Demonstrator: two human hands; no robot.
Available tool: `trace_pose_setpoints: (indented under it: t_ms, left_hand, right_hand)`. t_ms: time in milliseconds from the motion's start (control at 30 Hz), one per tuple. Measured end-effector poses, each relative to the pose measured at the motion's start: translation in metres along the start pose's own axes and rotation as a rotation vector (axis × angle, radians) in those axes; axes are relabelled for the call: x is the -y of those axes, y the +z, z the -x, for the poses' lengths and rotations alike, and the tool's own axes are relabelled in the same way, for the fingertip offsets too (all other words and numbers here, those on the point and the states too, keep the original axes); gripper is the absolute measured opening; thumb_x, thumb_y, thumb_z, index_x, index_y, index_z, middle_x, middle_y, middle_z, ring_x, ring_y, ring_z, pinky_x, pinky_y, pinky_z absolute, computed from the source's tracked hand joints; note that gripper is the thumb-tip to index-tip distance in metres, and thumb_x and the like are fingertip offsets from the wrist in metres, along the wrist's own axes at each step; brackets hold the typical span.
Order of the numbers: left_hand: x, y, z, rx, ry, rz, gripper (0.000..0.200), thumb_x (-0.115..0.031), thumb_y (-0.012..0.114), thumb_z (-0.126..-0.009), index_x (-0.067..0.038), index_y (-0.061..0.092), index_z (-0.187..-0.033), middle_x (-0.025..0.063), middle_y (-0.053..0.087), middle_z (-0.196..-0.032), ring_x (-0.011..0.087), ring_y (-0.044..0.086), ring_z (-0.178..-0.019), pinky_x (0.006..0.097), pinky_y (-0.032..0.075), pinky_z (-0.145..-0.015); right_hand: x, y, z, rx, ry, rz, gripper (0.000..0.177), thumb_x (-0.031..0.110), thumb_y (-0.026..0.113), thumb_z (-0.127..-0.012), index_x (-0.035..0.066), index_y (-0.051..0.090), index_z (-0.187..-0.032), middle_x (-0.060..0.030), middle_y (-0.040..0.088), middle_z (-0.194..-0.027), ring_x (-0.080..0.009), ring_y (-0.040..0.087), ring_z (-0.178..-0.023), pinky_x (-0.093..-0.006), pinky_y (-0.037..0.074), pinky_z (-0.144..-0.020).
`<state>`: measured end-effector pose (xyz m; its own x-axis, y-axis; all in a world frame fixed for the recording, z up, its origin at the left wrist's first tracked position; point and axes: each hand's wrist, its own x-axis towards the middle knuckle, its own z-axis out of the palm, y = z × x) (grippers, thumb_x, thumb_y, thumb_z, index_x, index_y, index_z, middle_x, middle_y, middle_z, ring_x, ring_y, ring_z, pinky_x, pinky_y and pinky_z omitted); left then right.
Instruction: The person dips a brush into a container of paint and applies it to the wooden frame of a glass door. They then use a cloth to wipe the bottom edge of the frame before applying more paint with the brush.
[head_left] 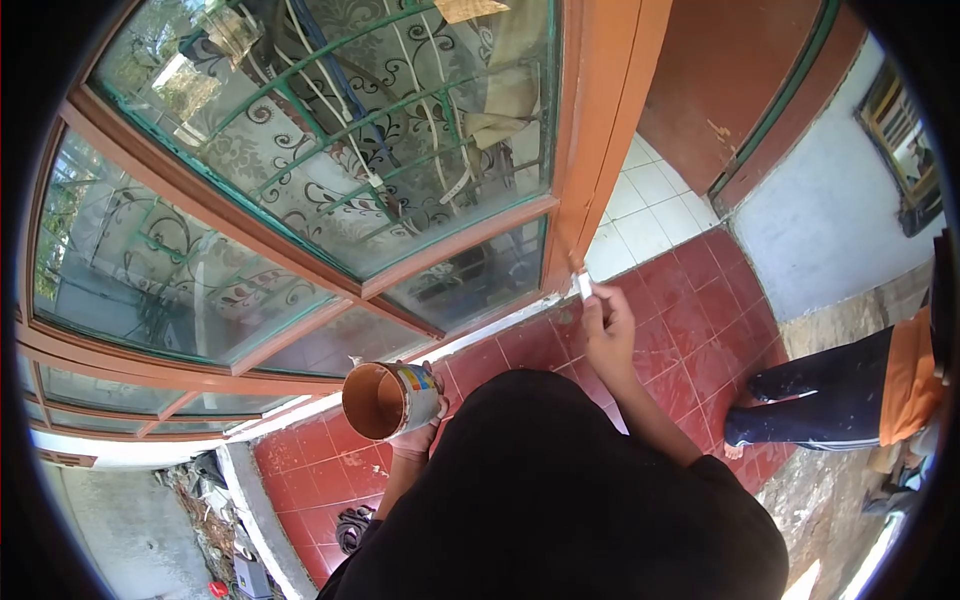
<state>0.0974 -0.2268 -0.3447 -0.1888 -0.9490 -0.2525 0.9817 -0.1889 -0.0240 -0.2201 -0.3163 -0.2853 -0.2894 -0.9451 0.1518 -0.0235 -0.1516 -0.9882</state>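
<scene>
My left hand [418, 437] is closed round a paint can [415, 395], tilted so its open mouth and brown-orange inside face up toward me. The can's outside carries a coloured label and paint smears. In my right hand [610, 325] a paintbrush [584, 284] is pinched by its white handle. The brush's tip is at the lower part of the brown-orange door frame [590, 150]; whether the bristles touch the wood is too blurred to tell. Glass window panes [460, 265] set in the same brown-orange wood stand left of the frame.
A person [820, 400] in dark trousers stands at the right on the red tiled floor [690, 310]. Past the frame, a brown door [725, 80] stands over white tiles [640, 210]. A dark coiled item [355, 528] lies by my left arm. A low ledge [265, 525] edges the floor.
</scene>
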Motion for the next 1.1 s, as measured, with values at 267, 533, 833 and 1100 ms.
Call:
trace_pose_setpoints:
  t_ms: [267,533,833,1100]
  left_hand:
    - [0.009,-0.002,-0.006,-0.062,-0.053,0.127,0.066,-0.058,0.059,-0.084,-0.022,0.052,-0.138,0.0132,0.043,-0.147,0.0370,0.036,-0.137,0.0592,0.042,-0.096]
    - [0.013,-0.003,-0.006,-0.039,-0.081,0.005,0.063,-0.057,0.058,-0.084,-0.027,0.052,-0.139,0.0135,0.048,-0.144,0.0378,0.044,-0.128,0.0568,0.045,-0.093]
    - [0.014,-0.002,-0.002,-0.154,-0.104,0.031,0.059,-0.055,0.058,-0.086,-0.028,0.053,-0.139,0.0138,0.049,-0.142,0.0381,0.046,-0.127,0.0580,0.046,-0.094]
    - [0.008,-0.014,0.005,-0.149,-0.074,0.055,0.060,-0.056,0.058,-0.086,-0.028,0.053,-0.139,0.0138,0.049,-0.142,0.0391,0.046,-0.127,0.0588,0.047,-0.093]
  right_hand:
    - [-0.036,0.005,-0.020,-0.084,0.030,0.050,0.018,0.011,0.052,-0.102,0.002,0.057,-0.117,0.0049,0.050,-0.071,-0.0015,0.040,-0.058,-0.0211,0.031,-0.050]
    - [-0.049,-0.006,0.002,-0.058,0.057,0.170,0.015,0.009,0.051,-0.102,0.002,0.059,-0.114,0.0053,0.049,-0.069,-0.0011,0.040,-0.055,-0.0200,0.031,-0.049]
    - [-0.062,0.009,-0.004,-0.040,0.194,-0.019,0.017,0.009,0.053,-0.101,0.001,0.059,-0.115,0.0007,0.058,-0.073,-0.0045,0.050,-0.063,-0.0230,0.039,-0.056]
    - [-0.121,-0.037,0.039,-0.099,0.379,0.536,0.023,0.008,0.062,-0.090,0.003,0.060,-0.112,-0.0099,0.063,-0.073,-0.0225,0.062,-0.065,-0.0369,0.048,-0.062]
